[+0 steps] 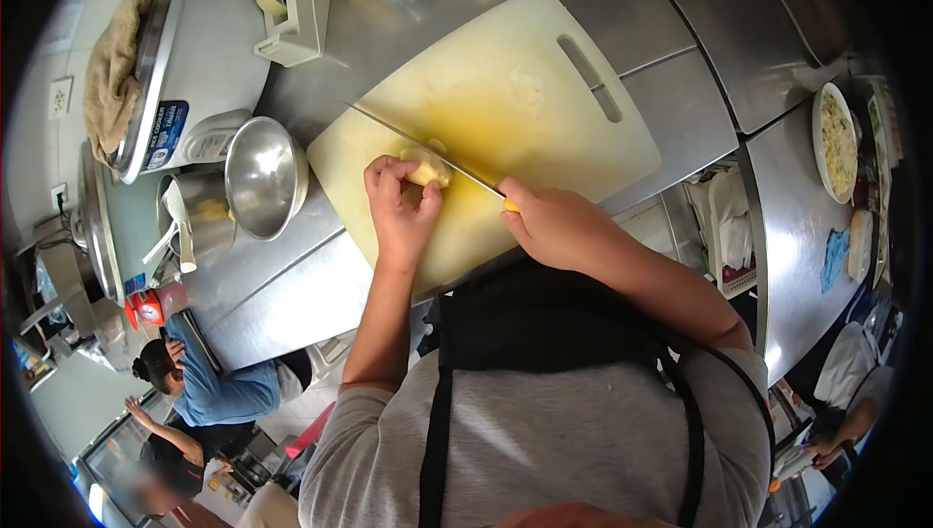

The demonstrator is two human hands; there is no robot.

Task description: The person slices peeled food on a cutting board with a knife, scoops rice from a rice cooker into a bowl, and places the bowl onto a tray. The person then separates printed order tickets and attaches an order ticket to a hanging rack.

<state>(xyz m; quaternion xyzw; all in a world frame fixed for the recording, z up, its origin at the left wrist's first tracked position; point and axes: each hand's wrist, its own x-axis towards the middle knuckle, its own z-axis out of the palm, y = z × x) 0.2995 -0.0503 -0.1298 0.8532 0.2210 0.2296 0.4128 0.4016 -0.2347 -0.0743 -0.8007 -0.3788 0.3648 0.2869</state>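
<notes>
My left hand curls its fingers round a pale yellow, peeled-looking piece of produce, whose exact kind I cannot tell. It holds the piece down on a large white cutting board with yellow stains. In my right hand is the yellow handle of a kitchen knife. The long thin blade slants across the board toward the upper left and lies right at the far side of the piece, close by my left fingertips. A thin slice seems to stand at the blade there.
Left of the board stand a steel bowl, a steel pot with white-handled utensils and a rice cooker. A tape dispenser sits behind. At right is a dish of chopped food. Other people are at lower left and lower right.
</notes>
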